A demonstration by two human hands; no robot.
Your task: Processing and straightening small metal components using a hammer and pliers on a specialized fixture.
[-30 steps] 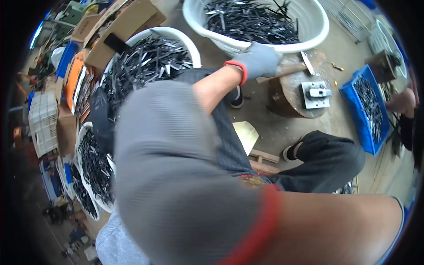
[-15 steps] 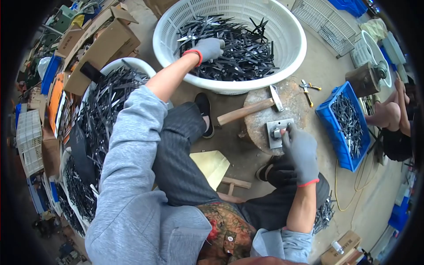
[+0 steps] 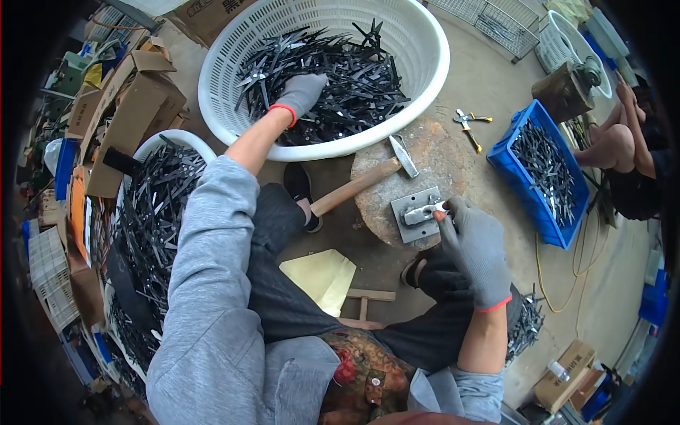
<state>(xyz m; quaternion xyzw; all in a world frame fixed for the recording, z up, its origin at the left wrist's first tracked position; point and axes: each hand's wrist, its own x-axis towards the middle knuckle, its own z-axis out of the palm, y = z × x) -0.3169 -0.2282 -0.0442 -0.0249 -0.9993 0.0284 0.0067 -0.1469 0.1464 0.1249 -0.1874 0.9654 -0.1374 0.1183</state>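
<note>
My left hand [image 3: 303, 95], in a grey glove with a red cuff, reaches into a large white basket [image 3: 430, 71]. It rests on a heap of dark, blade-shaped metal pieces [image 3: 333, 85]; its fingertips are hidden among them. My right hand [image 3: 478, 248], gloved alike with a bare thumb tip showing, pinches a small silver metal piece [image 3: 423, 214]. That piece lies over a square steel plate [image 3: 427, 234] on a round stump [image 3: 446, 152]. Beyond the plate, a hammer [image 3: 358, 185] with a wooden handle lies across the stump's left edge.
Yellow-handled pliers [image 3: 467, 129] lie at the stump's far right. A blue crate [image 3: 511, 168] of dark pieces stands to the right, near another person [image 3: 623, 142]. At left are another filled white basket [image 3: 204, 144] and cardboard boxes [image 3: 134, 117]. A yellowish sheet [image 3: 320, 280] lies between my legs.
The view has shifted, moving the basket and stump leftward in it. My left hand stays over the heap with its fingers lower among the pieces. The silver piece at my right hand shows more clearly.
</note>
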